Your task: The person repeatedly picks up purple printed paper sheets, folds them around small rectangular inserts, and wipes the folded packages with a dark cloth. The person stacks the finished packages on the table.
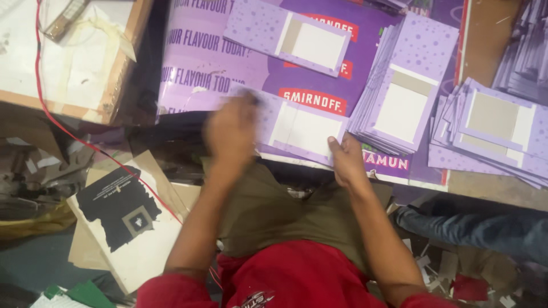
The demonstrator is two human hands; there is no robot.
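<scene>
A purple dotted card with a white panel [302, 128] lies flat at the near edge of the purple printed sheet [228, 63] that covers the work surface. My left hand [231, 131] is blurred and rests on the card's left end; its fingers cannot be made out. My right hand [344, 159] presses on the card's right corner with the fingers curled loosely. Just right of that hand stands a tall stack of the same purple cards [402, 97]. Another single card [288, 37] lies further back on the sheet.
More fanned purple cards [494, 131] lie at the right, with another pile [528, 48] at the far right. A wooden-framed white board [68, 57] and a red wire [63, 128] are at the left. Cardboard pieces [128, 225] cover the floor. Another person's jeans-clad leg [479, 228] is at the right.
</scene>
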